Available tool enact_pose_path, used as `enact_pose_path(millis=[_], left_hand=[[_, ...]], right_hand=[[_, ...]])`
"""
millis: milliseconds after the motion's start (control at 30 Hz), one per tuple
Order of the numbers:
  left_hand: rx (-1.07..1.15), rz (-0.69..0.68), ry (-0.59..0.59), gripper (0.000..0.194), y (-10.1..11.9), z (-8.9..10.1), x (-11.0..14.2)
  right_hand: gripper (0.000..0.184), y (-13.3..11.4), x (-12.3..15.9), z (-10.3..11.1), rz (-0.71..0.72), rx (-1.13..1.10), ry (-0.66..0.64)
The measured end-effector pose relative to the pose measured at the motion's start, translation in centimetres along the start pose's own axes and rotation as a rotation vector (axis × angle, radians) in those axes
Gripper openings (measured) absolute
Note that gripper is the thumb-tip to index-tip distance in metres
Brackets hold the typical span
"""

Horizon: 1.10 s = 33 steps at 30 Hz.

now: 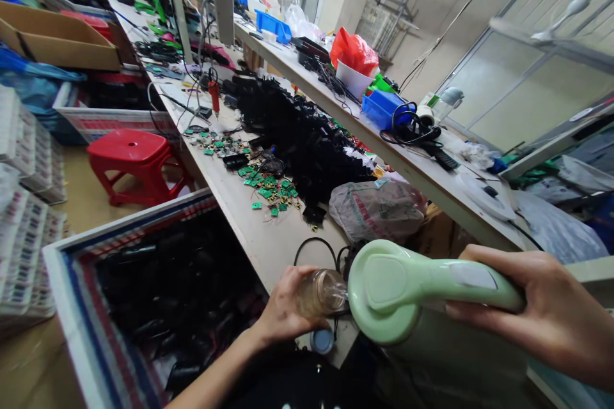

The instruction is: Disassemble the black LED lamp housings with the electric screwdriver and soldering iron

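My right hand [542, 307] is wrapped round the handle of a pale green electric kettle [384, 291], tilted with its spout toward the left. Clear water [341, 293] runs from the spout into the mouth of a see-through bottle [314, 294]. Fingers of my left hand [283, 307] close round that bottle and hold it tipped toward the kettle. On the bench just below the bottle lies a blue-grey round cap [322, 340]. A black cable [316, 241] loops on the bench behind the bottle.
Green circuit boards [268, 188] and a heap of black parts [297, 128] cover the bench [240, 204] ahead. A white plastic bag [377, 211] sits beyond the kettle. A raised shelf [407, 169] runs along the right. At left stand a crate of black parts [62, 281] and a red stool [129, 150].
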State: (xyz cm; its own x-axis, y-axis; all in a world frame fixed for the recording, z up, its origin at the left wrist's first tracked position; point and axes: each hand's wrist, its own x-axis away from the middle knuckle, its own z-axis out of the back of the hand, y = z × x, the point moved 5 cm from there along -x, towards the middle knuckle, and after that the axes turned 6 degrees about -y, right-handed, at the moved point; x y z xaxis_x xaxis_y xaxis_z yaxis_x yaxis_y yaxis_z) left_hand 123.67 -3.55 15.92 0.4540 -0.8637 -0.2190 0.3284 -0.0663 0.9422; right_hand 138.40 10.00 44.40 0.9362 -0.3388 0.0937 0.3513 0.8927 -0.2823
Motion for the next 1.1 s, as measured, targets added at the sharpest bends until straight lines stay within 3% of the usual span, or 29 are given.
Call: enact_pose_path(millis=[533, 867, 933, 1100], left_hand=[[0.089, 0.057, -0.020, 0.081, 1.0, -0.1, -0.7], [0.164, 0.089, -0.038, 0.083, 1.1, -0.2, -1.3], [0.176, 0.098, -0.045, 0.083, 1.4, 0.0, -1.6], [0.286, 0.080, -0.088, 0.078, 3.0, 0.5, -2.6]], right_hand=[[0.034, 0.7, 0.4, -1.1, -0.040, -0.057, 0.031], [0.026, 4.2, 3.6, -2.5, -0.221, -0.151, 0.131], [0.027, 4.8, 4.3, -3.2, -0.263, -0.238, 0.180], [0.039, 6.7, 6.3, -5.5, -0.423, -0.578, 0.443]])
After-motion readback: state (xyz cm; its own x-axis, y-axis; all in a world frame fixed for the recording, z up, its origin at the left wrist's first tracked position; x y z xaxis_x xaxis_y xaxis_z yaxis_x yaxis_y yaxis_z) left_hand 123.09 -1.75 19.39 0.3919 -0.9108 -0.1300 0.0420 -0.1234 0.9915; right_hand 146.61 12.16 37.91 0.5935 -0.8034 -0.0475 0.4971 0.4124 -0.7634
